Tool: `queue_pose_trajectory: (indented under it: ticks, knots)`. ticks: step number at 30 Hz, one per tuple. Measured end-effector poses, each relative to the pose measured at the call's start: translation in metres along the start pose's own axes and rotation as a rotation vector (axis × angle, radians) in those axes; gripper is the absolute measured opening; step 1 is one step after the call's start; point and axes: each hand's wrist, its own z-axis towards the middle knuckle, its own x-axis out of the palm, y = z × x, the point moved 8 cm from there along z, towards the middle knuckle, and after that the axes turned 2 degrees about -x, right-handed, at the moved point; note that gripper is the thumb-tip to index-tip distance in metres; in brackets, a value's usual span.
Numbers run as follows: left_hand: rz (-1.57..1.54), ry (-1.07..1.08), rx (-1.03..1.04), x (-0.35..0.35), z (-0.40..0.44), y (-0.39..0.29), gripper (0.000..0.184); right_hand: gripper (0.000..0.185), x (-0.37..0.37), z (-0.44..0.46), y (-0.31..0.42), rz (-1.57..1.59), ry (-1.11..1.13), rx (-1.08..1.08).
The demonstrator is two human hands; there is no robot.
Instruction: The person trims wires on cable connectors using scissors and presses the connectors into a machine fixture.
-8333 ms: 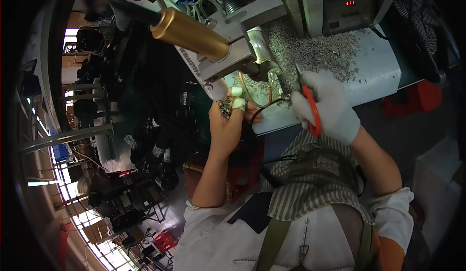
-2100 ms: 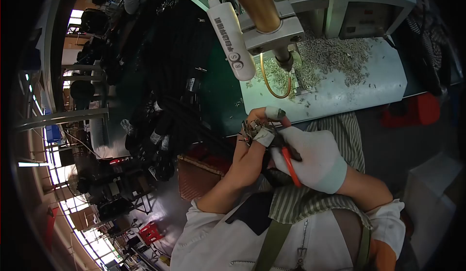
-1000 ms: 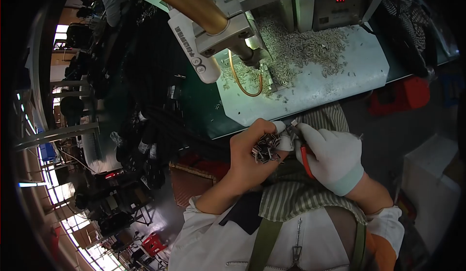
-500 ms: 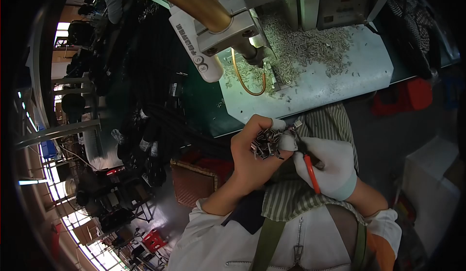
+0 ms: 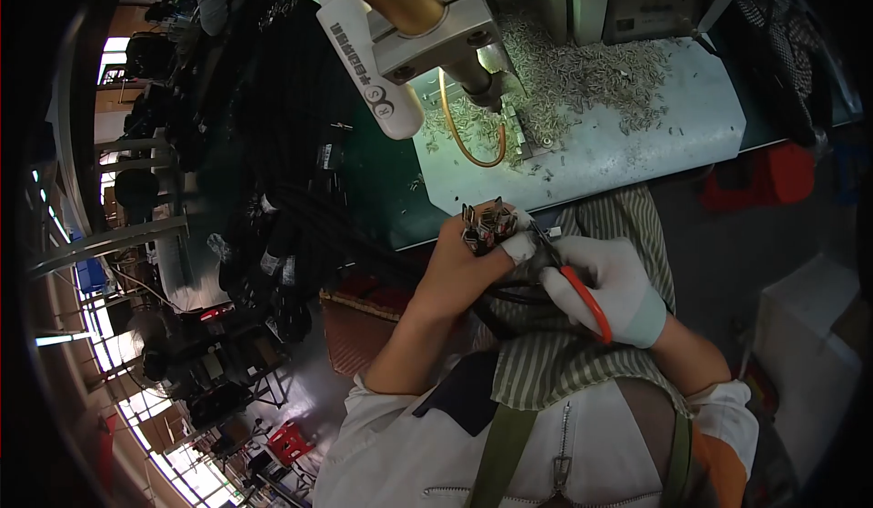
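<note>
Parts point(image 5: 489, 228) in left hand point(image 5: 457, 271), pliers point(image 5: 587, 304) in right point(image 5: 616, 281)

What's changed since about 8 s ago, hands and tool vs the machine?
The left hand moved from beside the machine head back toward the body. The right hand came back off the plate and in beside the left, bringing the red-handled tool. No visible release or new pickup.

Same: tool in right hand, small metal-ended pieces in left, scraps on plate.
</note>
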Motion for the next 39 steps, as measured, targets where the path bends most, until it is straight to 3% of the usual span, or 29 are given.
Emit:
queue_pose_trajectory:
  ticks: [3, 5, 9, 14, 19, 25, 27, 29, 34, 36, 39]
  knots:
    - [-0.010, 0.072, -0.066, -0.015, 0.009, 0.010, 0.014, 0.020, 0.006, 0.006, -0.009, 0.044, -0.003, 0.052]
    - [-0.213, -0.007, -0.036, -0.034, 0.019, 0.005, 0.010, 0.022, -0.011, 0.010, -0.015, 0.053, -0.140, 0.132]
    - [-0.140, -0.020, 0.028, -0.037, 0.047, -0.019, 0.009, 0.024, -0.034, 0.036, -0.006, 0.167, -0.205, 0.193]
    - [-0.065, 0.081, 0.053, -0.031, 0.078, -0.032, 0.018, 0.029, -0.046, 0.086, 0.007, 0.153, -0.132, 0.063]
    - [0.127, -0.043, 0.041, -0.034, 0.084, -0.045, 0.021, 0.029, -0.048, 0.113, 0.009, 0.085, -0.048, 0.003]
    - [0.237, -0.050, 0.039, -0.032, 0.086, -0.048, 0.013, 0.027, -0.048, 0.114, 0.015, 0.095, -0.003, 0.060]
    - [0.204, -0.109, 0.168, -0.031, 0.085, -0.055, 0.011, 0.026, -0.048, 0.115, 0.016, 0.109, 0.003, 0.063]
    - [0.290, -0.122, 0.163, -0.035, 0.083, -0.054, 0.011, 0.026, -0.048, 0.115, 0.016, 0.123, 0.005, 0.068]
    - [0.379, -0.087, 0.164, -0.035, 0.081, -0.052, 0.013, 0.024, -0.047, 0.116, 0.015, 0.177, 0.035, 0.050]
    - [0.531, -0.088, 0.325, -0.038, 0.080, -0.055, 0.016, 0.024, -0.047, 0.117, 0.014, 0.174, 0.041, 0.045]
    - [0.559, -0.062, 0.302, -0.036, 0.079, -0.057, 0.018, 0.024, -0.046, 0.118, 0.013, 0.179, 0.049, 0.054]
